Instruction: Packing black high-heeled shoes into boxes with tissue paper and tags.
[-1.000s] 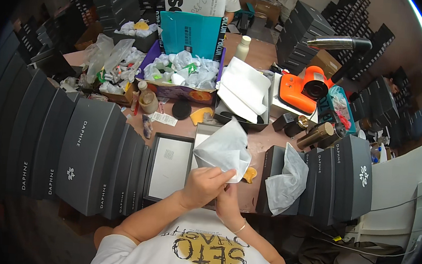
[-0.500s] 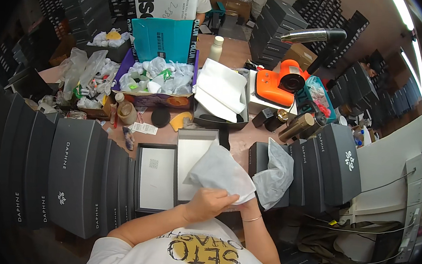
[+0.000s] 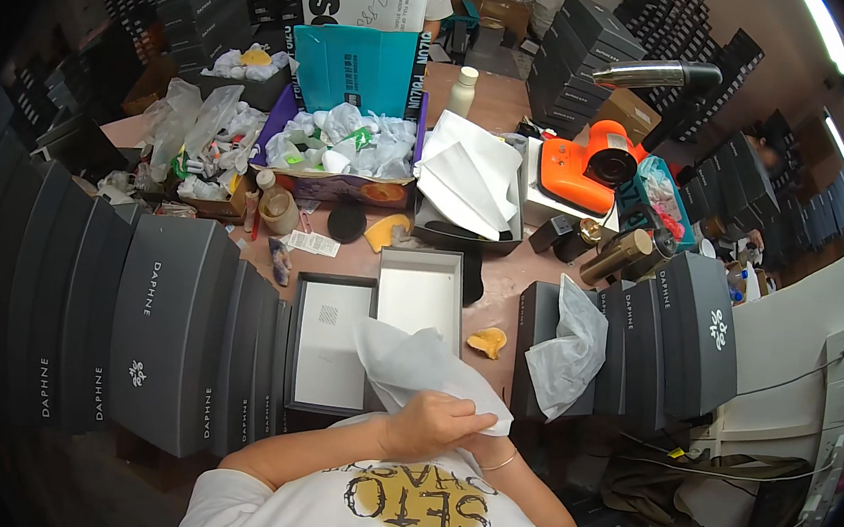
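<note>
A thin white cloth-like bag (image 3: 418, 364) spreads out in front of my chest. My left hand (image 3: 436, 425) is closed on its near edge, thumb and fingers pinched together. My right hand (image 3: 479, 447) is at the bag's near right corner, its fingers hidden in or behind the material; a thin bracelet circles that wrist. Beyond the bag lie an open grey box lid or tray (image 3: 330, 361) with a pale inside and another shallow box part (image 3: 423, 289). A yellow-orange sponge-like piece (image 3: 486, 342) rests on the table right of them.
Rows of dark grey shoe boxes (image 3: 167, 337) stand left, with more boxes (image 3: 695, 333) on the right. A crumpled white bag (image 3: 569, 352) drapes over a box. Farther back are a purple carton (image 3: 336, 188) of wrapped items, an orange blower-like machine (image 3: 591, 168), white paper sheets (image 3: 468, 177) and bottles (image 3: 277, 206).
The bag has come lower and closer to my body, exposing the yellow-orange piece on the table. My left hand still pinches its edge. The whole view has shifted slightly.
</note>
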The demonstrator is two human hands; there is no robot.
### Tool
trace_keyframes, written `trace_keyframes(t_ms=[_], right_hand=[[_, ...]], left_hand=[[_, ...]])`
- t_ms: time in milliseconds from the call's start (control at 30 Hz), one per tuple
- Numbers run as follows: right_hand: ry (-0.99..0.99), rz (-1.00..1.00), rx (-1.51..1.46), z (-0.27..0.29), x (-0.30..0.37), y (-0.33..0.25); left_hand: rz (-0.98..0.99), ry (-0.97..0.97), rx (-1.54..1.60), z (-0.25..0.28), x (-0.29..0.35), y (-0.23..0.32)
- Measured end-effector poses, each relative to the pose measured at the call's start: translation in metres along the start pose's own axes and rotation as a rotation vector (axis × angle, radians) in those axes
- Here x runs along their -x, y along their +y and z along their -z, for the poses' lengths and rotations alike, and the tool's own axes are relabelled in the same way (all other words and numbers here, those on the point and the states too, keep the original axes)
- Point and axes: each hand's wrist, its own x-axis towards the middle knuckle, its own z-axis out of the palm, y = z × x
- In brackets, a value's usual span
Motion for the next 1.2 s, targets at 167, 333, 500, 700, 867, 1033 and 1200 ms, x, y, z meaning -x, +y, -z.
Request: trace_keyframes(t_ms=[167,333,500,700,867,1033,1200], right_hand=[[-0.004,-0.012,0.121,-0.002,-0.026,-0.003],[-0.012,-0.034,0.011,0.003,-0.022,-0.024],[-0.018,-0.032,-0.047,-0.011,-0.027,-0.006],[0.047,0.021,0.145,-0.029,-0.032,0.002],[-0.198,0.141,1.140,-0.054,-0.040,0.017],[-0.377,0.025,1.054,-0.034,-0.010,-0.002],[0.273,0.267,0.336,-0.011,-0.017,-0.014]], left_hand=[[0.033,0.013,0.024,-0.006,0.008,0.005],[0.194,0.107,0.138,-0.001,0.001,0.015],[0.306,0.049,0.167,-0.027,0.004,-0.001],[0.729,0.592,0.191,0.019,0.050,0.007],[1.267,0.944,1.325,0.014,0.095,-0.042],[0.936,1.192,0.745,0.059,0.097,-0.050],[0.992,0.515,0.152,-0.004,0.055,-0.028]])
